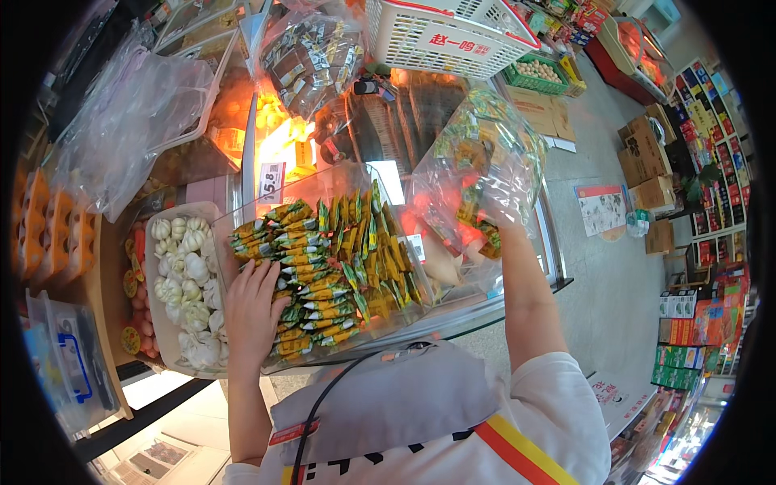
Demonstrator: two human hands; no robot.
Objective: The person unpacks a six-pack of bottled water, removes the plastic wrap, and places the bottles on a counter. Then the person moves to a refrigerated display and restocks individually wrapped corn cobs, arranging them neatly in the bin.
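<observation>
A clear plastic tray (418, 303) holds rows of small yellow-green snack packets (321, 273). My left hand (253, 309) lies on the packets along the tray's left side, thumb apart from the fingers and nothing in its grasp. Right of the tray is a large clear plastic bag (521, 142) with similar packets inside. My right hand (506, 212) reaches into this bag, blurred by the plastic's glare. A few packets (488, 239) are beside it, but whether it grips any cannot be made out.
White garlic bulbs (193, 267) fill a bin left of the tray, with eggs (145, 327) beyond. Another bag of dark packets (312, 60) and a white basket (448, 39) stand at the back. Cardboard boxes (645, 151) and stocked shelves (721, 163) line the right.
</observation>
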